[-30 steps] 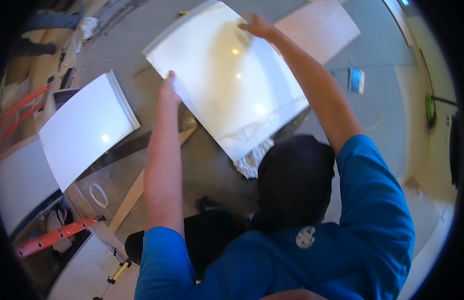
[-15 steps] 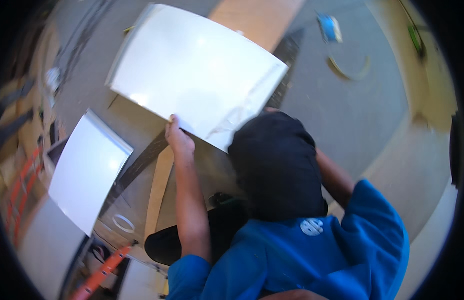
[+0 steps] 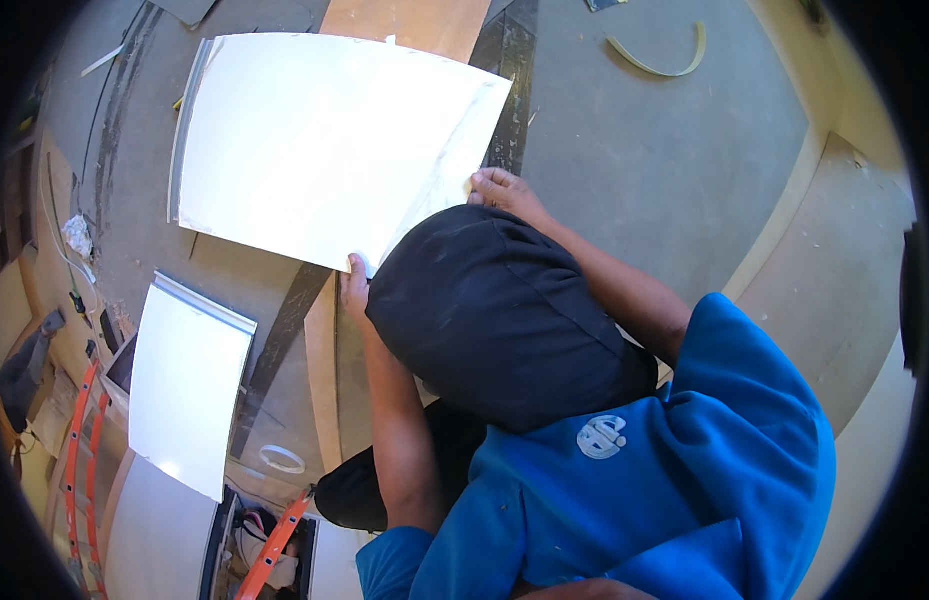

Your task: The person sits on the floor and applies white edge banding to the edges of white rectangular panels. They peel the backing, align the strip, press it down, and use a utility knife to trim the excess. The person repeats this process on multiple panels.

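Grey floor (image 3: 625,150) spreads beneath as your left hand (image 3: 356,287) and right hand (image 3: 507,193) pinch the wide panel (image 3: 325,140), which could bow if lifted unevenly.

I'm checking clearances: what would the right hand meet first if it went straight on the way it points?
The right hand would first meet the large white panel; its fingertips appear to be at the panel's edge, though depth is unclear.
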Tool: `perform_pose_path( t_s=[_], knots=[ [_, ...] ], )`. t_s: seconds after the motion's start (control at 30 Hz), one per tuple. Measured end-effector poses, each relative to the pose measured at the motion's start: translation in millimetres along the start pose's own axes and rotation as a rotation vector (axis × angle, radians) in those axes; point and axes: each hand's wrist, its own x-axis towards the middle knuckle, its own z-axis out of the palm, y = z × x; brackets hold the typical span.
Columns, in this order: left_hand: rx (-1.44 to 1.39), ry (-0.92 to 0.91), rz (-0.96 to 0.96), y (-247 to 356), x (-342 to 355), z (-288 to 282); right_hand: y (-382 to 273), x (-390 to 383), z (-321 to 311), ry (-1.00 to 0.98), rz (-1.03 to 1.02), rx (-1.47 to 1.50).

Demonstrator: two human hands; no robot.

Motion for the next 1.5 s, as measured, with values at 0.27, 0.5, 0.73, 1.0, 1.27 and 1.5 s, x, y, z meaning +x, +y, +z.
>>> perform_pose_path(
  t_s=[0.27,0.5,0.73,1.0,1.27,1.5],
  knots=[
    [-0.057,0.028,0.033,-25,-20,-4,-14,10,0,0.056,-0.076,-0.261],
    [-0.024,0.224,0.038,-42,-22,3,-4,18,-10,0.037,-0.052,-0.276],
    [-0.069,0.359,-0.132,-69,-55,19,-2,36,-37,-0.088,0.008,-0.176],
    [-0.121,0.153,-0.135,-82,-63,22,10,13,-19,-0.132,0.056,-0.344],
    [-0.07,0.224,-0.057,-82,-59,27,24,34,-65,-0.298,-0.169,-0.537],
    [-0.136,0.145,0.015,-101,-53,17,-16,25,-23,-0.163,0.005,-0.295]
  ],
)
